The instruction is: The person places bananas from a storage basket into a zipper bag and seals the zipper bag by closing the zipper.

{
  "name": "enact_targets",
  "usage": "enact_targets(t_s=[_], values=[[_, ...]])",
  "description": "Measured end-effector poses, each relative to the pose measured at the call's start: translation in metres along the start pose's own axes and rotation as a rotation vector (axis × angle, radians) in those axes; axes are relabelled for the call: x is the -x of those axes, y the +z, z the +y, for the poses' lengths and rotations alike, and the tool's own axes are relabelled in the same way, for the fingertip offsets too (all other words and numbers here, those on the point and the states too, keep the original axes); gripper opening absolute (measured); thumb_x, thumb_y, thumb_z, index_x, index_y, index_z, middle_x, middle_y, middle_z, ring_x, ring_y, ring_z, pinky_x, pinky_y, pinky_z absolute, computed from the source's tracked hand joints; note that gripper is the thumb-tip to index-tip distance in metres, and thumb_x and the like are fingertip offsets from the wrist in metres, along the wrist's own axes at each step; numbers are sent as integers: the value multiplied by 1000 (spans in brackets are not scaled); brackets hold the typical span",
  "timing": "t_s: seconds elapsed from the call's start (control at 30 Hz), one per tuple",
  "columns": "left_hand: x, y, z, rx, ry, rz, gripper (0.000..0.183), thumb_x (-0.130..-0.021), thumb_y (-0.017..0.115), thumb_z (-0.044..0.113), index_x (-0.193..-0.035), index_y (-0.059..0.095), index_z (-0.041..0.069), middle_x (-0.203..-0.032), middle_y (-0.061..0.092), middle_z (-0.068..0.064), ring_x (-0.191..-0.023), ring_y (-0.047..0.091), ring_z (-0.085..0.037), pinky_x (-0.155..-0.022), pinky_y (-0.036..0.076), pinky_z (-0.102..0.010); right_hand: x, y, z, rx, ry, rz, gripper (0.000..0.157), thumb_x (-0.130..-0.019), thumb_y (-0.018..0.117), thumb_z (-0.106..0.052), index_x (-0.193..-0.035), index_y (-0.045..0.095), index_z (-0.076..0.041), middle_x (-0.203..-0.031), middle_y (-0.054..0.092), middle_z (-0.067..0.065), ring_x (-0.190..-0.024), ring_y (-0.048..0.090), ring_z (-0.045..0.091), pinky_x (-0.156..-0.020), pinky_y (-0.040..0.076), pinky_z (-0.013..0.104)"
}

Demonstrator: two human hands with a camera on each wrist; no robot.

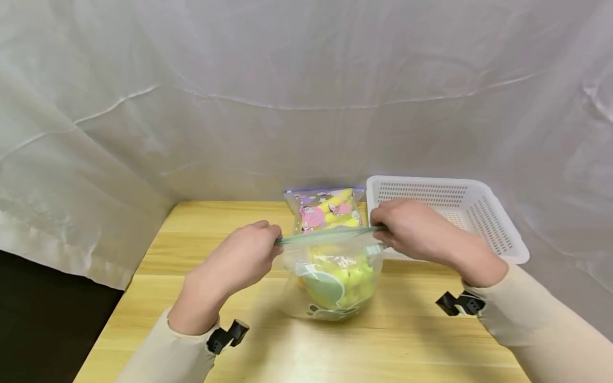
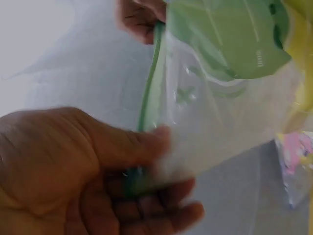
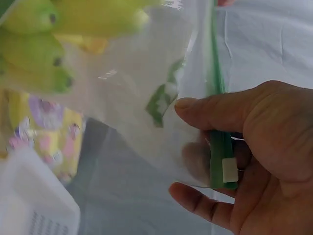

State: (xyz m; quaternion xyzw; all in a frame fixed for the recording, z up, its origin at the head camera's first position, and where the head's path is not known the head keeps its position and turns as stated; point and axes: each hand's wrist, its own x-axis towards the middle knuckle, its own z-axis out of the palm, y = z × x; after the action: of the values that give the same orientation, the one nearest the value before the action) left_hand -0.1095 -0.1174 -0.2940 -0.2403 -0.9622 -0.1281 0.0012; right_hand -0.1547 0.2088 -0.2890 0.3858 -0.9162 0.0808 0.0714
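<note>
A clear zip bag [image 1: 330, 282] with a green zip edge and green print hangs upright between both hands, with bananas [image 3: 34, 54] inside it. My left hand [image 1: 244, 255] pinches the left end of the zip edge between thumb and fingers. At the other end, my right hand [image 1: 414, 229] pinches the bag's top corner. A small white slider [image 3: 230, 170] sits on the green zip there, beside the right palm. The zip edge is stretched nearly straight from hand to hand.
Behind the held bag lies a second zip bag [image 1: 330, 207] with a purple edge, pink print and yellow items. A white slotted basket [image 1: 493, 223] stands at the back right, partly under my right hand. The wooden table [image 1: 158, 298] meets a grey curtain at the back.
</note>
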Motion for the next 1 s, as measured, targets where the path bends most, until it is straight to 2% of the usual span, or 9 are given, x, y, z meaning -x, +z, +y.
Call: enact_targets(t_s=[0.1,0.2,0.3,0.37,0.47,0.57,0.8,0.9,1.0], values=[[-3,6,-6,-63,-47,-48,10,-100,70,10,-91,66,8,-79,55,-2,-73,53,-19,-67,50,-36,-5,11,-3,-20,-12,-24,15,-91,79,-13,-87,65,-19,-82,59,-7,-73,53,9,-70,50,36],[-5,9,-9,-81,-63,-31,6,-99,68,10,-94,67,9,-82,57,-2,-76,53,-22,-68,50,-38,-7,15,-4,-53,11,-18,12,-91,77,-12,-89,66,-17,-86,61,-6,-75,53,10,-71,50,36],[-9,12,-8,-48,-2,12,8,-99,68,17,-102,70,10,-91,61,-1,-84,55,-22,-77,51,-39,-7,14,-4,-73,32,-17,10,-92,75,-12,-91,67,-17,-87,61,-6,-76,53,11,-72,49,37],[-14,15,-6,-23,71,52,10,-100,70,20,-103,70,11,-93,63,1,-86,55,-21,-81,50,-38,-8,13,-5,-88,42,-12,10,-93,77,-16,-93,67,-17,-88,63,-6,-77,54,11,-74,50,38],[-21,19,-5,-22,168,119,12,-100,74,23,-94,68,14,-87,63,4,-81,53,-18,-77,46,-34,-9,15,-7,-125,24,8,11,-94,78,-21,-94,67,-18,-89,64,-7,-79,56,11,-75,51,38],[-25,22,-6,-81,187,167,15,-99,76,20,-88,65,18,-81,60,6,-76,49,-17,-73,45,-35,-11,20,-7,-156,7,25,12,-94,78,-19,-92,65,-19,-87,62,-9,-77,55,9,-74,50,37],[-33,25,-9,-182,131,79,8,-100,74,25,-102,71,18,-97,69,3,-93,59,-23,-93,54,-55,-10,41,-6,-149,40,-39,18,-95,75,-16,-87,61,-21,-81,56,-11,-72,50,8,-70,45,33],[-34,26,-13,-203,132,60,7,-100,73,23,-104,73,17,-98,69,2,-92,58,-23,-89,54,-52,-9,43,-5,-154,58,-47,19,-96,74,-18,-85,59,-23,-79,55,-12,-71,50,8,-69,44,33],[-33,26,-17,-238,160,91,7,-100,73,20,-104,73,15,-97,69,1,-89,56,-24,-83,52,-47,-8,40,-4,-150,65,-37,18,-94,73,-15,-84,60,-23,-79,54,-11,-71,49,8,-68,43,32]])
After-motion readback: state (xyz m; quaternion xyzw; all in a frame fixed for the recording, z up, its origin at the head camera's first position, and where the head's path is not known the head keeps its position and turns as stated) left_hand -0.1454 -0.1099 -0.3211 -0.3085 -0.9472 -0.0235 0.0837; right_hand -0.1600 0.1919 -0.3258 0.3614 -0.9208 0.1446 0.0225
